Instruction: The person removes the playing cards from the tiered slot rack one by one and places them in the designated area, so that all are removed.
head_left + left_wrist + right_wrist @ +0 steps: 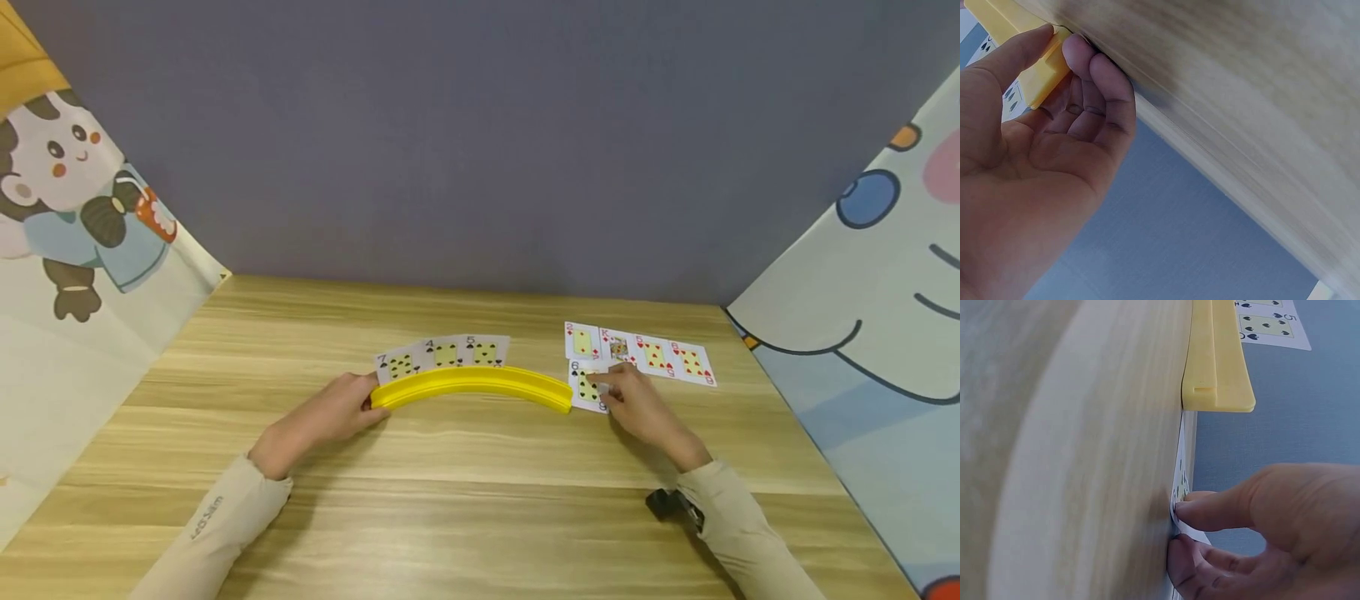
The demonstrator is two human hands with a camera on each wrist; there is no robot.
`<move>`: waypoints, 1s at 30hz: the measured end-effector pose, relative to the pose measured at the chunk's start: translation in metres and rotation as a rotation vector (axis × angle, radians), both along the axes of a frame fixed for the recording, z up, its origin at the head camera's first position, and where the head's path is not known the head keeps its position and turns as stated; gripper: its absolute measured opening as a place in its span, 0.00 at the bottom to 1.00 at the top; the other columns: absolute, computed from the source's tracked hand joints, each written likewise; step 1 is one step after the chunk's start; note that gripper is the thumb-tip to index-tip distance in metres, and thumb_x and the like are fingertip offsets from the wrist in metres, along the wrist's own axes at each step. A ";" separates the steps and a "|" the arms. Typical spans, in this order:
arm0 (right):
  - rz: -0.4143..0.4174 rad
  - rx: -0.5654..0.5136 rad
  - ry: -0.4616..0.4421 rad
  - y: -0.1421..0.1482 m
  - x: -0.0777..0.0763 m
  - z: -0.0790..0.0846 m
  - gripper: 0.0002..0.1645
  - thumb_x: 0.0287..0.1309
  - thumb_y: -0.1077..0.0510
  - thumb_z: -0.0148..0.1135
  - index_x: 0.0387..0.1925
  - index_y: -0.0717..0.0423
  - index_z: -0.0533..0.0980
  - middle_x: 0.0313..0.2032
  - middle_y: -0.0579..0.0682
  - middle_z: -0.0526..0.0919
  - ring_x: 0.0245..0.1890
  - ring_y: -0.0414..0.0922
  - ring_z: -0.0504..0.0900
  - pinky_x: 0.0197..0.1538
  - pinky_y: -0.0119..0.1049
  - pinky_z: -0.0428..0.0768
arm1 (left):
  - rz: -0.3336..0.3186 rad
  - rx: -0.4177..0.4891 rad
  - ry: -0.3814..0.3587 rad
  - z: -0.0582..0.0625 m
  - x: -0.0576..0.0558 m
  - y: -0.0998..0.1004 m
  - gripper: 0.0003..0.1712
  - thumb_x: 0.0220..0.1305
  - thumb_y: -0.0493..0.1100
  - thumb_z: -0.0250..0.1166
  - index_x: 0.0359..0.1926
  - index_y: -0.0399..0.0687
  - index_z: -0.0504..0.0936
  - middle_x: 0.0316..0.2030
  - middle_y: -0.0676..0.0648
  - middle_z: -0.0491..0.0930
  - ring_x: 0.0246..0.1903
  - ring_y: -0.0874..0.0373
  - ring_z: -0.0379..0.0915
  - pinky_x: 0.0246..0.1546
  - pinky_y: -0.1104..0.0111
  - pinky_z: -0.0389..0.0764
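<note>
My left hand [341,408] grips the left end of a yellow curved card holder [472,382], thumb on its near side and fingers curled behind. Three black playing cards stand in the holder: a seven [400,364], a four [446,354] and a five of spades [485,350]. Just past the holder's right end, the six of spades [581,385] lies face up on the table. At its right edge my right hand [637,404] pinches it with thumb and fingers. In the right wrist view the thumb and fingertips [1182,559] are low against the tabletop.
Behind the six of spades, a slanting row of red-suit cards [654,355] lies face up, the right hand overlapping part of it. The wooden table [465,508] meets a grey wall [480,167] at the back, with cartoon-printed panels on both sides.
</note>
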State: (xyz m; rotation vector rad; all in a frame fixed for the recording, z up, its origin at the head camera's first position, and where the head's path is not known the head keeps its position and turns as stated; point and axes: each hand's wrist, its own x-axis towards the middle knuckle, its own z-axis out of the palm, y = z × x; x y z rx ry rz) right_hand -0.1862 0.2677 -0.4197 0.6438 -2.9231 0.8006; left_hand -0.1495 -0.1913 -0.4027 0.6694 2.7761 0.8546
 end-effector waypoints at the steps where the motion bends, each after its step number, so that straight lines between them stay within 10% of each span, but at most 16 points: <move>1: 0.001 -0.003 -0.010 0.000 0.000 0.000 0.21 0.61 0.73 0.60 0.56 0.66 0.78 0.47 0.65 0.75 0.36 0.48 0.75 0.37 0.38 0.77 | -0.002 0.000 0.000 0.000 0.000 0.000 0.26 0.67 0.39 0.66 0.63 0.35 0.73 0.53 0.37 0.80 0.33 0.59 0.73 0.30 0.69 0.76; 20: 0.004 0.058 -0.059 -0.001 0.008 0.006 0.24 0.66 0.67 0.56 0.63 0.65 0.73 0.62 0.73 0.66 0.57 0.65 0.67 0.56 0.63 0.70 | 0.004 -0.016 0.000 -0.001 -0.001 0.001 0.25 0.67 0.39 0.66 0.62 0.36 0.73 0.52 0.37 0.80 0.35 0.58 0.74 0.32 0.68 0.75; 30: 0.057 0.079 0.014 0.005 0.006 0.004 0.25 0.63 0.68 0.60 0.62 0.63 0.75 0.60 0.70 0.70 0.51 0.61 0.75 0.54 0.60 0.72 | 0.002 -0.009 0.000 -0.001 -0.001 0.002 0.25 0.67 0.39 0.66 0.62 0.35 0.73 0.53 0.37 0.80 0.35 0.58 0.74 0.32 0.68 0.76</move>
